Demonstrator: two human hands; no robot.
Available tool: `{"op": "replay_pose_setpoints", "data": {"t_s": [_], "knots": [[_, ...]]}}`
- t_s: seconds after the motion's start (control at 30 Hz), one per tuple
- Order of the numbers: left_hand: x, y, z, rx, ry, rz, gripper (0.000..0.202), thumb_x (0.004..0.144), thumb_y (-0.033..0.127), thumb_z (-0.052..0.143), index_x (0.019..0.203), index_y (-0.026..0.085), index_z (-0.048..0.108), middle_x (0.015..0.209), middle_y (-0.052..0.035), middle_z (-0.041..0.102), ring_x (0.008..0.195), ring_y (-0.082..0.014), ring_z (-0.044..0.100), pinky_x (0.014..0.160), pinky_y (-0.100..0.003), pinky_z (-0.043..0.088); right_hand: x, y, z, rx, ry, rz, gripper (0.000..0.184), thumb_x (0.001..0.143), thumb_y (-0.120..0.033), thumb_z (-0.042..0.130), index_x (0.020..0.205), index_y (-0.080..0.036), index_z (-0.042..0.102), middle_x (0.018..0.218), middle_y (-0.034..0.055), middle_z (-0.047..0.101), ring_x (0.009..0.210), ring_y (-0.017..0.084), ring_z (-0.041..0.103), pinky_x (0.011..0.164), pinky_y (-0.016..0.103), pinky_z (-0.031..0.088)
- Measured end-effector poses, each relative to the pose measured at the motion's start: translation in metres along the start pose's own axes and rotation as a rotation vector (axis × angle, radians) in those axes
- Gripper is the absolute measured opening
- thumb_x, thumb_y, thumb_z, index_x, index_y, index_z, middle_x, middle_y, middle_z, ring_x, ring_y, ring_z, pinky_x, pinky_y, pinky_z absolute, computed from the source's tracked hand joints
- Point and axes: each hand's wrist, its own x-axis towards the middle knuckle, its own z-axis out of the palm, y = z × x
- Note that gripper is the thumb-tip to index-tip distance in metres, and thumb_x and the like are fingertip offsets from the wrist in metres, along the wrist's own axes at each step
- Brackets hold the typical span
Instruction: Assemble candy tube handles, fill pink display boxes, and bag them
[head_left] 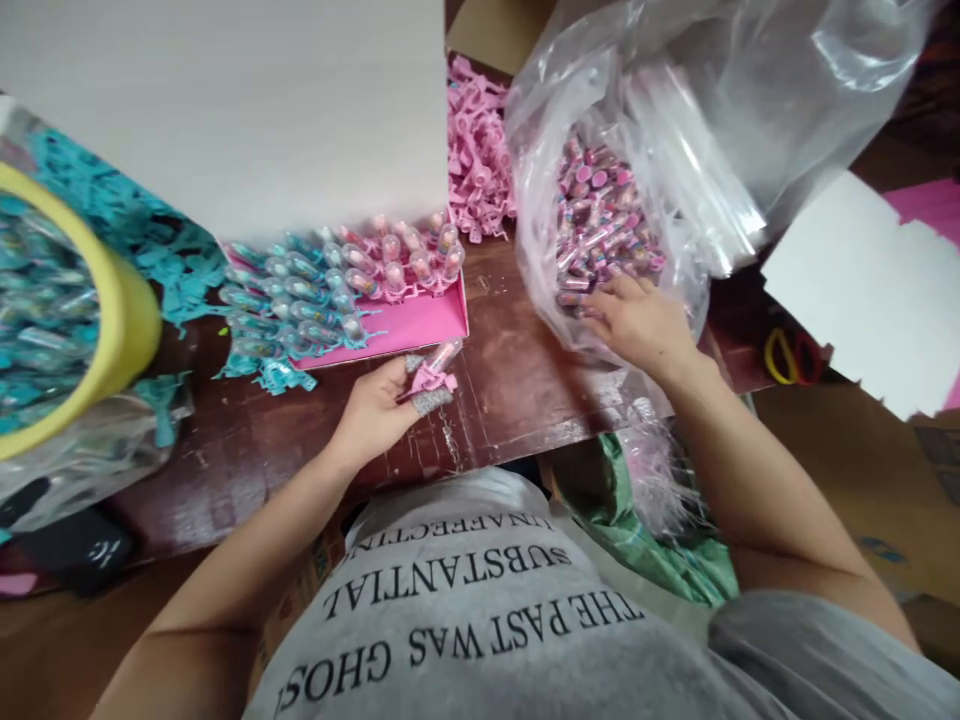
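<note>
Pink tube [435, 375]; left fingers [432, 401] pinch it; right fingers [602, 304] (tips hidden): can't tell grip

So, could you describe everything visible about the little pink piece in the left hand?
The small pink plastic-looking piece with a clear tube-like top is held in the left hand between thumb and finger. Its pink base has stubby projections. The top slants up and rightward near the pink cardboard-looking box. Blur hides finer detail.

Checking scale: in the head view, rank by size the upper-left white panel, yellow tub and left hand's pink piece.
1. White panel
2. Yellow tub (nearness may enlarge it)
3. Pink piece, in left hand
</note>
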Motion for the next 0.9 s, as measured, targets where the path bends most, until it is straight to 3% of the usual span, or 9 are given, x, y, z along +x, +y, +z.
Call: {"op": "replay_pose_setpoints", "data": {"t_s": [0.07, 0.17, 0.23, 0.3, 0.43, 0.53, 0.67, 0.8, 0.9], "knots": [[-0.001, 0.006, 0.003, -0.083, 0.02, -0.048, 0.047, 0.073, 0.049, 0.094, 0.104, 0.018, 0.078, 0.105, -0.0067, 0.082, 0.092, -0.0185, 0.073, 0.089, -0.034, 0.062, 0.0, -0.006, 0.001, -0.001, 0.082, 0.014, 0.029, 0.104, -0.042, 0.056, 0.103, -0.023, 0.078, 0.105, 0.0147, 0.075, 0.102, 0.033, 0.069, 0.079, 0.045, 0.055], [-0.003, 0.016, 0.002, -0.139, 0.007, -0.161, 0.038, 0.072, 0.047, 0.094, 0.088, 0.018, 0.076, 0.083, -0.0011, 0.076, 0.064, -0.0092, 0.059, 0.06, -0.02, 0.051, -0.006, -0.047, -0.01, 0.306, 0.206, -0.037, 0.026, 0.106, -0.043, 0.058, 0.113, -0.025, 0.075, 0.107, 0.0116, 0.077, 0.101, 0.03, 0.073, 0.088, 0.047, 0.059], [-0.004, 0.019, 0.0, -0.177, -0.032, -0.243, 0.036, 0.073, 0.046, 0.093, 0.086, 0.018, 0.076, 0.073, 0.0022, 0.069, 0.05, -0.0042, 0.042, 0.045, -0.017, 0.033, -0.011, -0.084, -0.019, 0.616, 0.101, -0.194, 0.02, 0.106, -0.039, 0.062, 0.118, -0.029, 0.074, 0.11, 0.0078, 0.079, 0.101, 0.026, 0.075, 0.091, 0.045, 0.062], [-0.006, 0.018, -0.003, -0.238, -0.072, -0.295, 0.035, 0.071, 0.044, 0.093, 0.089, 0.019, 0.078, 0.065, 0.0048, 0.063, 0.046, -0.0029, 0.03, 0.041, -0.018, 0.022, -0.015, -0.117, -0.022, 0.826, -0.02, -0.322, 0.018, 0.106, -0.034, 0.062, 0.121, -0.031, 0.073, 0.114, 0.0053, 0.078, 0.101, 0.022, 0.076, 0.09, 0.043, 0.065], [-0.01, 0.012, -0.009, -0.276, -0.094, -0.298, 0.032, 0.07, 0.039, 0.091, 0.093, 0.019, 0.081, 0.06, 0.0067, 0.057, 0.045, -0.0033, 0.028, 0.042, -0.018, 0.021, -0.014, -0.147, -0.014, 0.918, -0.03, -0.387, 0.02, 0.104, -0.031, 0.067, 0.123, -0.03, 0.073, 0.117, 0.0053, 0.078, 0.101, 0.021, 0.076, 0.092, 0.043, 0.067], [-0.012, 0.011, -0.011, -0.223, -0.088, -0.22, 0.029, 0.075, 0.041, 0.09, 0.091, 0.019, 0.081, 0.069, 0.0037, 0.066, 0.05, -0.0046, 0.039, 0.047, -0.018, 0.032, -0.014, -0.15, -0.009, 0.864, 0.005, -0.421, 0.023, 0.101, -0.031, 0.072, 0.124, -0.03, 0.073, 0.113, 0.0051, 0.078, 0.101, 0.022, 0.076, 0.09, 0.042, 0.067], [-0.014, 0.011, -0.013, -0.132, -0.073, -0.065, 0.03, 0.078, 0.045, 0.088, 0.087, 0.017, 0.079, 0.087, -0.0025, 0.077, 0.077, -0.0143, 0.066, 0.073, -0.026, 0.055, -0.014, -0.154, -0.008, 0.71, 0.005, -0.467, 0.022, 0.104, -0.03, 0.066, 0.125, -0.03, 0.073, 0.119, 0.0075, 0.077, 0.108, 0.023, 0.076, 0.092, 0.042, 0.067], [-0.019, 0.008, -0.019, 0.066, -0.021, 0.115, 0.025, 0.09, 0.042, 0.079, 0.096, 0.018, 0.079, 0.091, -0.0042, 0.079, 0.083, -0.0169, 0.07, 0.078, -0.028, 0.056, -0.011, -0.16, -0.009, 0.7, -0.048, -0.441, 0.02, 0.106, -0.037, 0.062, 0.118, -0.026, 0.073, 0.111, 0.0079, 0.079, 0.099, 0.023, 0.076, 0.087, 0.04, 0.065], [-0.024, 0.007, -0.026, 0.31, -0.013, 0.309, 0.018, 0.095, 0.033, 0.072, 0.092, 0.017, 0.079, 0.08, -0.0032, 0.076, 0.071, -0.0138, 0.066, 0.069, -0.025, 0.052, -0.005, -0.162, -0.009, 0.824, -0.23, -0.368, 0.032, 0.109, -0.045, 0.055, 0.098, -0.022, 0.074, 0.087, 0.0033, 0.078, 0.076, 0.017, 0.073, 0.071, 0.032, 0.059]]}}
